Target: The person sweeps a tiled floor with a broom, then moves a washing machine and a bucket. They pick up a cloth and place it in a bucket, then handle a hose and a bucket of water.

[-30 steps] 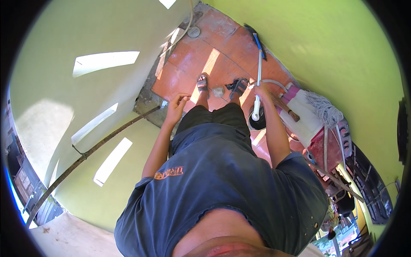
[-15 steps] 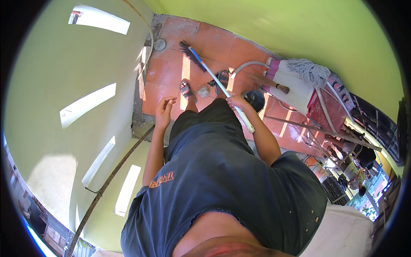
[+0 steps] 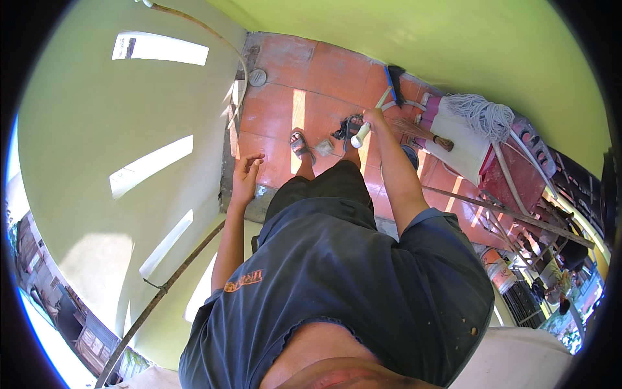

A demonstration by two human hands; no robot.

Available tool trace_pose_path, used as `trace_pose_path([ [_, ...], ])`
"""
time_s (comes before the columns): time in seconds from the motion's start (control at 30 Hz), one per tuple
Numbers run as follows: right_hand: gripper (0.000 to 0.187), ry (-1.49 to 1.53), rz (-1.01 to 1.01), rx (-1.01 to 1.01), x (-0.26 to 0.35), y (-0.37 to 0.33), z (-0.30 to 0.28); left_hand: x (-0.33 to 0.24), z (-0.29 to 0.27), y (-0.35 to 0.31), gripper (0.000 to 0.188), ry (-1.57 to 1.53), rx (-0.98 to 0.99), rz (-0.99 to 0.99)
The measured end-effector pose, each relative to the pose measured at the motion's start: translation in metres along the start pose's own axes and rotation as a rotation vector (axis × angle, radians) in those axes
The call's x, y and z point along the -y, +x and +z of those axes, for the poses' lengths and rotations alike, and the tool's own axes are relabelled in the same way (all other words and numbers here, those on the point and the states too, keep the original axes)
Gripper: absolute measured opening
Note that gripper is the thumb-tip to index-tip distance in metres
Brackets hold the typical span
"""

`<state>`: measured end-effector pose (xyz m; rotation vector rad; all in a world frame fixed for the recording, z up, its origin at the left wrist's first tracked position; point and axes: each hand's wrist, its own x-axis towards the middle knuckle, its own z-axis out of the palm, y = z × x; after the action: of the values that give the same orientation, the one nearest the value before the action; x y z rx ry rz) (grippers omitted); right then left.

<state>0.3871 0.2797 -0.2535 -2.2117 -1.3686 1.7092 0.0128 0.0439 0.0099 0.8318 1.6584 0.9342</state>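
presently, right hand [image 3: 373, 117] clamped on broom [image 3: 361, 135], long axis seven-to-one o'clock, bristles [image 3: 398, 85] at one; left hand [image 3: 246, 178] farther, fingers apart.

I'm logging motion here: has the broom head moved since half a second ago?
Yes. The broom head has moved rightward, away from the round floor cover and toward the green wall.
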Motion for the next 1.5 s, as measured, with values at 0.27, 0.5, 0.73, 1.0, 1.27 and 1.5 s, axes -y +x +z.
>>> trace_pose_path([
  [0.27,0.038,-0.051,-0.083,0.383,0.111,-0.068,0.105,-0.053,-0.117,0.024,0.023,0.034,-0.407,0.181],
  [0.5,0.034,-0.169,-0.208,0.276,0.2,-0.11,0.107,-0.006,-0.123,-0.04,0.022,-0.22,-0.581,0.135],
  [0.73,0.025,-0.417,-0.354,0.265,0.317,-0.006,0.129,0.034,-0.075,-0.063,0.021,-0.403,-0.597,0.007],
  [1.0,0.051,-0.69,-0.142,0.473,0.235,0.032,0.144,0.007,-0.045,-0.054,0.02,-0.408,-0.788,-0.13],
  [1.27,0.067,-0.513,0.071,0.698,0.306,-0.022,0.008,-0.031,0.01,0.0,0.02,-0.525,-0.824,-0.137],
  [1.5,0.055,-0.614,-0.361,0.499,0.367,0.091,0.088,-0.06,0.052,0.021,0.02,-0.503,-0.888,-0.157],
])
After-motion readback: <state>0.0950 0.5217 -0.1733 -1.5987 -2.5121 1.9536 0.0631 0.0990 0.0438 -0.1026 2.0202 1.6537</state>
